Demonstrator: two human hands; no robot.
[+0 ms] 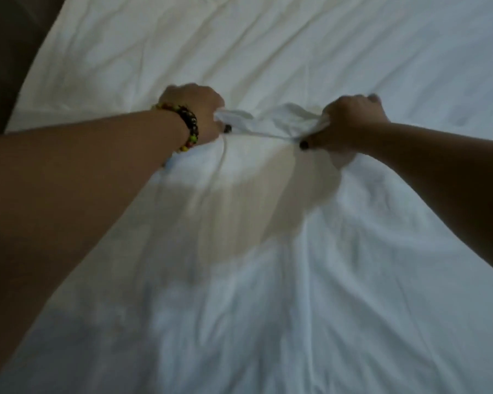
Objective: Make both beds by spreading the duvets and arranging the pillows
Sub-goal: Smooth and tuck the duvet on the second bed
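A white duvet [268, 251] fills almost the whole head view, wrinkled and lying across the bed. My left hand [195, 115], with a beaded bracelet on the wrist, grips a bunched fold of the duvet near the middle of the frame. My right hand [350, 120] grips the same raised fold a short way to the right. The fabric is stretched between both fists and lifted slightly off the surface. No pillow is in view.
The bed's left edge runs diagonally at the upper left, with a dark floor or wall [9, 52] beyond it. White bedding extends past the top, right and bottom of the frame.
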